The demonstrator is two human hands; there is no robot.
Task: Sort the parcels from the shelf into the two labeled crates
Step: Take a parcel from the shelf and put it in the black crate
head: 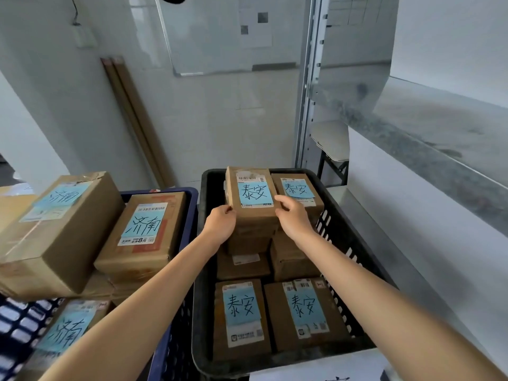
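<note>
you had your left hand (220, 225) and right hand (293, 219) both gripping the top parcel (255, 219) stacked in the black crate (205, 188)

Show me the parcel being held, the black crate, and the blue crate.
Held parcel (254, 195), head view, on its blue top label.
Black crate (210, 193), head view, on its left inner wall.
Blue crate (191, 213), head view, on its right wall.

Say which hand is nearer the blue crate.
Left. Left hand holds the top parcel by its left edge, beside the blue crate; right hand holds its right edge, farther off.
</note>
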